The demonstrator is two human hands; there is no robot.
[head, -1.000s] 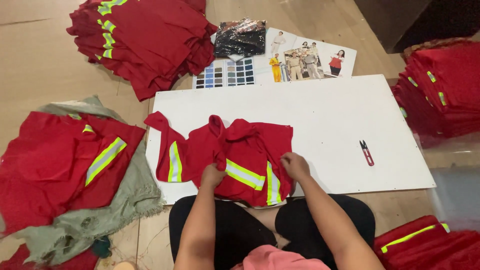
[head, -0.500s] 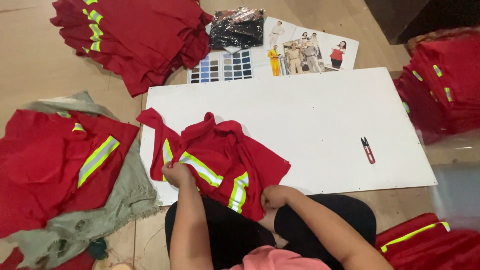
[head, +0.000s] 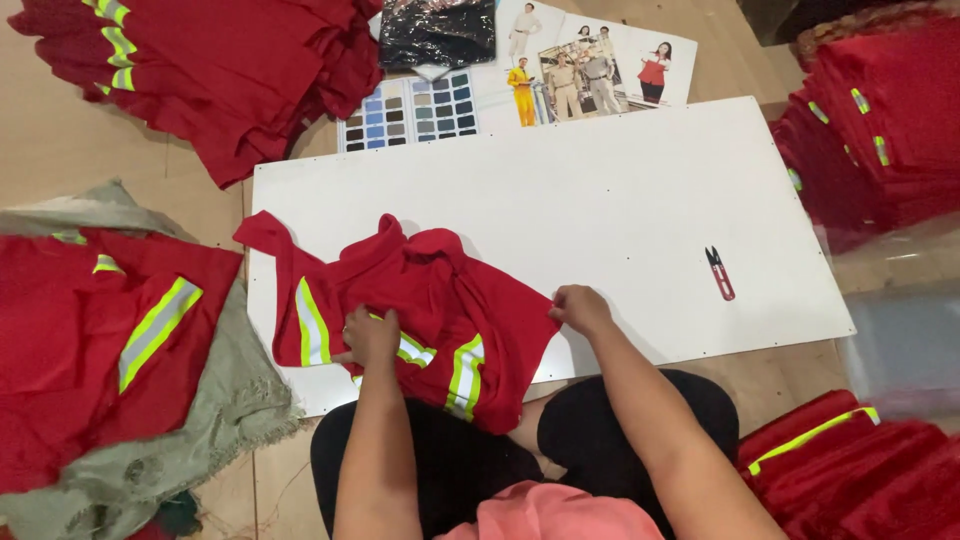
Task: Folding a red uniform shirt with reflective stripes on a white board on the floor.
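Red garment point(head: 420, 300): crumpled on white surface point(head: 620, 190), unfolded. Left hand point(head: 372, 335) clenched in cloth; right hand point(head: 578, 308) pinching hem. Stacks point(head: 220, 60) alongside.

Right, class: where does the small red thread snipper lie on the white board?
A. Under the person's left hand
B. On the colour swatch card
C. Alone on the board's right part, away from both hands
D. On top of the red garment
C: the thread snipper lies alone on the white board, right of the right hand and the red garment.
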